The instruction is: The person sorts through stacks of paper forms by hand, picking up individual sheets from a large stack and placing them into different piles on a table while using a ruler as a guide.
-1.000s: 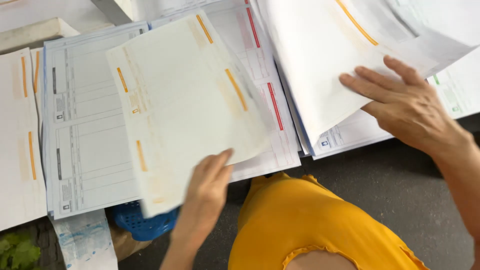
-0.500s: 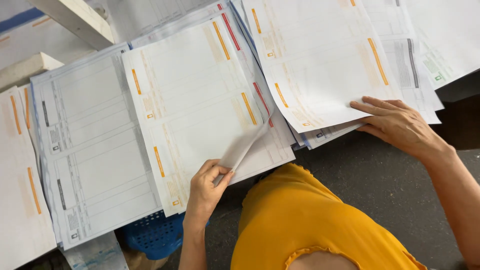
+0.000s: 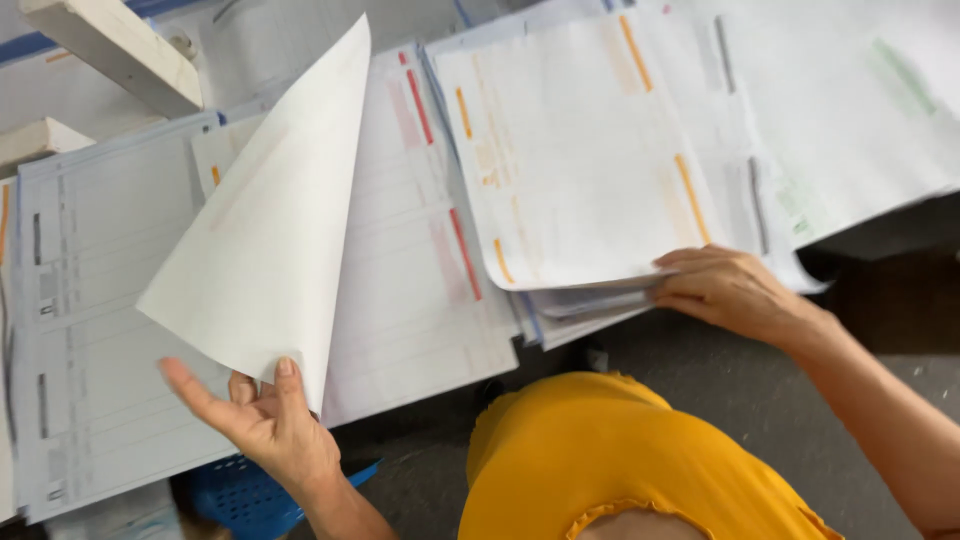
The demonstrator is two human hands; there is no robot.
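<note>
Here, the left hand (image 3: pixel 262 420) is palm-up and mostly spread, with a large white paper sheet (image 3: pixel 270 230) pinched at its lower corner between thumb and fingers, so the sheet stands lifted and curled, its far corner pointing up toward the top of the view. Under that raised sheet lies a white printed form with red bars (image 3: pixel 420 270), flat on the worktop, and to the left of it a pale grey-blue printed form with dark marks (image 3: pixel 95 300) lies flat as well. The right hand (image 3: pixel 725 290) rests with fingers loosely curled on the near edge of a stack of white forms with orange bars (image 3: pixel 580 160), fingertips touching the edges of the lower sheets; whether it grips them I cannot tell. More white sheets with faint green print (image 3: pixel 860 110) spread beyond, to the right. A blue plastic basket (image 3: pixel 235 495) sits low beneath the left wrist, and pale wooden beams (image 3: pixel 110 50) cross the top left corner. The person's yellow garment (image 3: pixel 610 470) fills the bottom middle.
</note>
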